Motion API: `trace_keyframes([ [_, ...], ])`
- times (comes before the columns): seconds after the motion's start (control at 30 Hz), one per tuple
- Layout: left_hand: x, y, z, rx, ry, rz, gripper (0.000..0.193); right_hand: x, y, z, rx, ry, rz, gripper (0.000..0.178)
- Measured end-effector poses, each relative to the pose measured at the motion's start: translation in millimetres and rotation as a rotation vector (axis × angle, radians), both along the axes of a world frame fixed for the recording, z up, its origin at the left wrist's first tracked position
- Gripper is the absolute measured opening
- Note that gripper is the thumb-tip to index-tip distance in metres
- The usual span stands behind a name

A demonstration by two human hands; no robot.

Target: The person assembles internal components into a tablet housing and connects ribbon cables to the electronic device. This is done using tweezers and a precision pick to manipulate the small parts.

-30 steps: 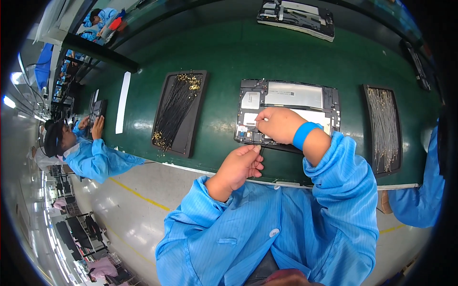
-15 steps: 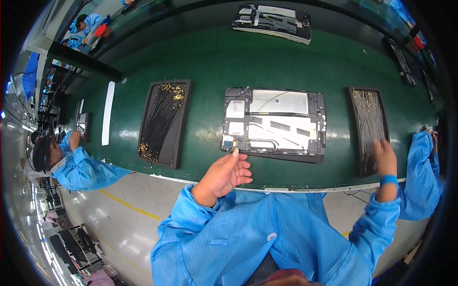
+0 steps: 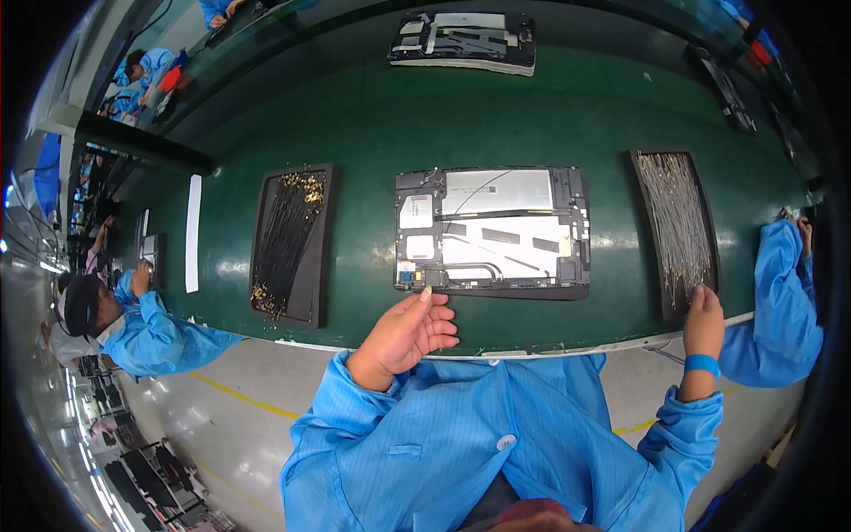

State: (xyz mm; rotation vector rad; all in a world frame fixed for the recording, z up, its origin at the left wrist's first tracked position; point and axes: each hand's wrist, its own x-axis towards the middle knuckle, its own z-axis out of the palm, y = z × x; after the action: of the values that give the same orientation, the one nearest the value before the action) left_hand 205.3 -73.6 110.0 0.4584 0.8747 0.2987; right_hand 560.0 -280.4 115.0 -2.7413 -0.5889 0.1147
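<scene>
A tablet with its back cover off (image 3: pixel 510 199) lies flat in front of me, its silver battery plates and black frame showing. My left hand (image 3: pixel 408 337) is at its near edge, left of the middle. The thumb tip is at the frame, and the other fingers are loosely bent and apart, holding nothing. On the right, a dark tray (image 3: pixel 640 191) carries a bundle of thin grey cables (image 3: pixel 678 217). My right hand (image 3: pixel 704 321) is at the near end of that tray, fingertips pinched together by the cable ends. What lies between them is too small to make out.
Left of the tablet, another dark tray (image 3: pixel 307 293) holds black cables with gold-coloured ends (image 3: pixel 292 213). A white strip (image 3: pixel 192 235) lies farther left on the green bench. Stacked opened tablets (image 3: pixel 465 44) stand at the back. Co-workers sit left (image 3: pixel 164 332) and right (image 3: pixel 771 310).
My right hand has come down from over the grey cables to the tray's near end, its fingers now pinched. My left hand stays at the tablet's edge. The whole view has shifted slightly.
</scene>
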Motion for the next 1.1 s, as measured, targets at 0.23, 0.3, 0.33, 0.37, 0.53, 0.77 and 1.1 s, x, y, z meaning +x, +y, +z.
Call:
trace_keyframes([
  [0.23, -0.9, 0.5, -0.8, -0.003, 0.004, -0.004, 0.033, -2.5, 5.9, 8.2, -0.039, -0.053, -0.022, 0.034],
  [0.3, -1.7, -2.0, -1.8, 0.004, 0.005, 0.005, 0.030, -5.3, 10.5, 22.0, 0.201, -0.072, -0.037, 0.032],
  [0.33, 0.9, -8.5, -1.2, 0.006, 0.007, 0.005, 0.030, -10.7, 14.2, 29.1, 0.203, -0.070, -0.037, 0.032],
  [0.37, 7.4, -20.3, 0.2, 0.283, 0.189, -0.123, 0.033, -17.7, 18.5, 36.5, 0.351, -0.032, -0.024, 0.030],
  [0.53, 29.5, -37.4, 31.0, 1.540, 0.215, -0.690, 0.035, -78.7, 49.6, 52.6, 0.566, 0.395, 0.375, 0.008],
  [0.77, 39.7, -40.1, 31.7, 1.594, 0.126, -0.514, 0.025, -130.1, 91.6, 38.9, 0.146, 1.258, 0.893, 0.024],
  [1.1, 64.5, -29.4, 13.7, 1.874, 0.356, -0.243, 0.018, -121.9, 89.4, 19.2, 0.384, 1.545, 0.363, 0.031],
])
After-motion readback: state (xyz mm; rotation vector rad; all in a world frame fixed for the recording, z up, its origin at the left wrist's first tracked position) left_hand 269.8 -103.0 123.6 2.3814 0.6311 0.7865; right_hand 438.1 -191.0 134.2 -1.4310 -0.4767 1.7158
